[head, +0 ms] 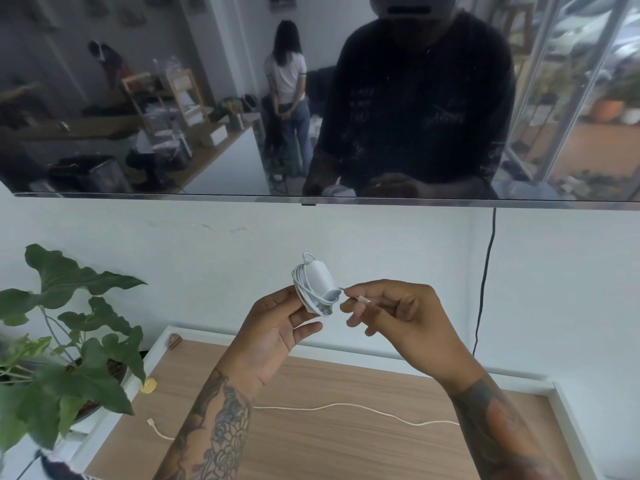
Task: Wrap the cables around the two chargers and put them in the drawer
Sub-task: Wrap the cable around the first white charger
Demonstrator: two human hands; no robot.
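Observation:
A white charger (pixel 320 282) with its cable coiled round it is held up in front of the wall. My left hand (pixel 277 327) grips it from below and the left. My right hand (pixel 391 313) pinches the free end of that cable, with the plug tip (pixel 363 301) just right of the charger. A second white cable (pixel 346 408) lies loose across the wooden top, its connector (pixel 151 422) at the left; my arms hide its other parts. No second charger body is visible, and no drawer is in view.
A wooden-topped cabinet with white rim (pixel 346 353) lies below my hands. A leafy potted plant (pixel 69 341) stands at the left. A dark wall-mounted screen (pixel 207 98) reflects the room and people. A black cord (pixel 485 271) hangs down the wall at the right.

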